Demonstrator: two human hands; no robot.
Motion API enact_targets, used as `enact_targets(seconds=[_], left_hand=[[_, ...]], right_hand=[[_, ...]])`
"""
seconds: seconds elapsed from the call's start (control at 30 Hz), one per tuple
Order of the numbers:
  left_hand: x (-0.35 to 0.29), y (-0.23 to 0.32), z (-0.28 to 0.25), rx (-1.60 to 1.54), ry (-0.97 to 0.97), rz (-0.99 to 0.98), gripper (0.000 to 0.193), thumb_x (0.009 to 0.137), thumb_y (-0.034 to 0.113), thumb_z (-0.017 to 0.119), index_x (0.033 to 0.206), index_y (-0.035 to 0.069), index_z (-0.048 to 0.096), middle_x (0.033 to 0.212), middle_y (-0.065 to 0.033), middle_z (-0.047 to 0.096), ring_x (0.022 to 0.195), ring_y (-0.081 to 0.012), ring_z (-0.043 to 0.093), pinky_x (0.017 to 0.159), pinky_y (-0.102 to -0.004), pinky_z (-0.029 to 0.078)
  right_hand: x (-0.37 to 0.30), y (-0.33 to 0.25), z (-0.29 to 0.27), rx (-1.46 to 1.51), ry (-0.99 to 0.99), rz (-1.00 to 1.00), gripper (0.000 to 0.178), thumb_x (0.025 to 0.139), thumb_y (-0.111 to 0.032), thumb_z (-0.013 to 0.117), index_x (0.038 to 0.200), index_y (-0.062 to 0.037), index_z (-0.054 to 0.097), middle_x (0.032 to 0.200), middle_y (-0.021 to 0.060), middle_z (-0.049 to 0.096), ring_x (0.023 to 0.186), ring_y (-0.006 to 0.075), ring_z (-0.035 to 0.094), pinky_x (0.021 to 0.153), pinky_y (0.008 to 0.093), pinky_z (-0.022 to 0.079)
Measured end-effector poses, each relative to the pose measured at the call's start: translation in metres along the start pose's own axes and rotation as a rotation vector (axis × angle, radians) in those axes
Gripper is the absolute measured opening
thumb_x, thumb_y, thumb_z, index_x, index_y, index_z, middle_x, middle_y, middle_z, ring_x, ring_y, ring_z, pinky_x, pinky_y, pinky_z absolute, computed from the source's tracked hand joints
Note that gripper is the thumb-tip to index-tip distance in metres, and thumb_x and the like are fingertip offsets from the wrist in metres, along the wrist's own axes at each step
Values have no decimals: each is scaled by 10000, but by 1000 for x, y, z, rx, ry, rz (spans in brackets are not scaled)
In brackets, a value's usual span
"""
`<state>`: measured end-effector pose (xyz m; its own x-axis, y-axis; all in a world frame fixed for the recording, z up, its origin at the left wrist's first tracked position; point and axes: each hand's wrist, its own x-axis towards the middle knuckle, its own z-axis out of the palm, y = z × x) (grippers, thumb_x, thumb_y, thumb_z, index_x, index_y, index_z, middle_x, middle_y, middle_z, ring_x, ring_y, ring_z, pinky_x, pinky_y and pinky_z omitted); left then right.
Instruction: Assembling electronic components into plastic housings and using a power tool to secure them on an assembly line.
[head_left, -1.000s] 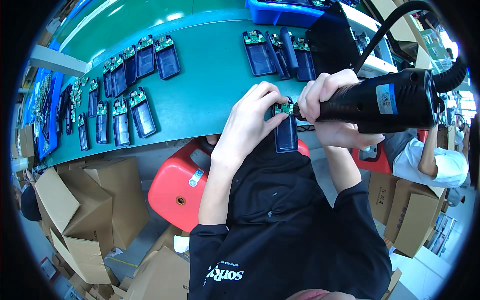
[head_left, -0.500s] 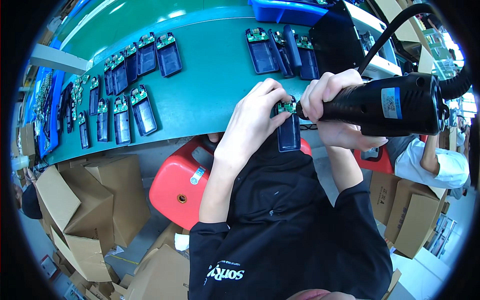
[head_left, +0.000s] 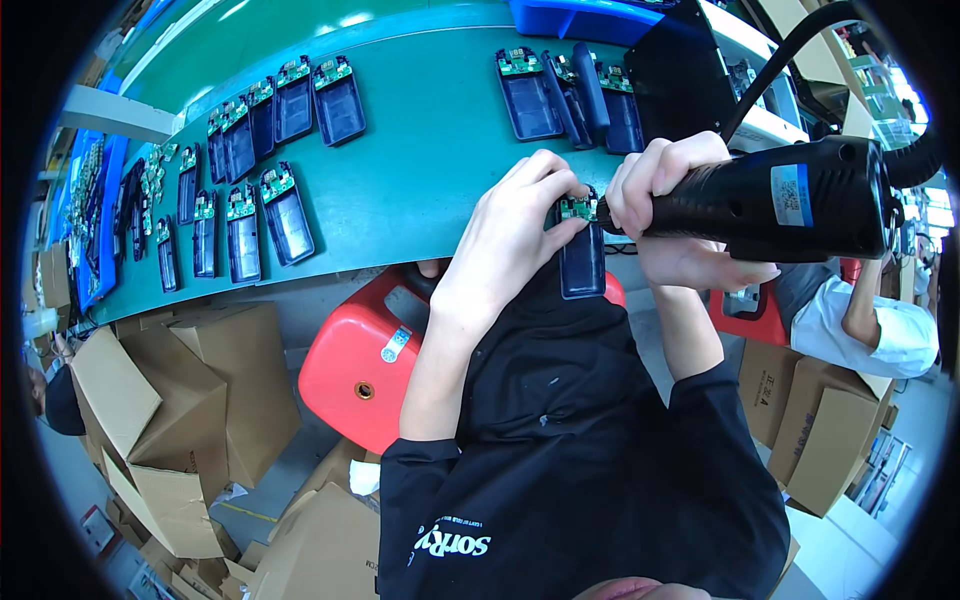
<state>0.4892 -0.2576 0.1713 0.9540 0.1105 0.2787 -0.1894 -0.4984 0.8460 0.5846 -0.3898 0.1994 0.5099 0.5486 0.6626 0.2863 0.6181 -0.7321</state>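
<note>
Between the fingers and thumb of my left hand is a dark blue plastic housing, pinched at its upper end. A small green circuit board sits in that end, partly covered by the fingertips. My right hand is wrapped round a thick black handheld tool, shaped like a cylinder, with a ribbed hose at its rear. The tool's narrow front end points left at the board, close against it; whether they touch is hidden by my fingers. The housing hangs over the table's front edge, above my lap.
The green table carries several similar housings with boards at the left and more at the back right. Blue bins stand beyond. A red stool and open cardboard boxes lie below. Someone in a white sleeve is at right.
The view has shifted slightly. Both hands, the housing and the black tool keep nearly the same pose relative to each other; the tool's rear sits a little further right.
</note>
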Motion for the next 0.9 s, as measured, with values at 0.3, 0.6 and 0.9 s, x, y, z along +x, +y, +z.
enact_targets(seconds=[0.3,0.6,0.9], left_hand=[[4,-6,-1,-36,-24,55,298,712,3,777,956,13,606,979,-110,572,952,-315,605,815,-381,509],[5,-7,-1,-45,-41,67,307,709,22,785,961,17,609,979,-116,583,941,-322,618,813,-377,514],[0,1,-17,-7,-140,46,310,735,50,771,1002,28,615,986,-118,595,961,-316,621,832,-371,517]], right_hand=[[-4,2,3,12,57,22,966,646,-990,386,887,-58,471,594,36,491,469,122,479,450,235,417],[-6,-8,11,-33,157,236,939,646,-975,429,852,-59,433,585,22,474,478,112,476,447,222,398],[-8,-11,6,90,237,285,933,654,-947,490,889,-46,436,602,14,432,479,117,443,445,228,372]])
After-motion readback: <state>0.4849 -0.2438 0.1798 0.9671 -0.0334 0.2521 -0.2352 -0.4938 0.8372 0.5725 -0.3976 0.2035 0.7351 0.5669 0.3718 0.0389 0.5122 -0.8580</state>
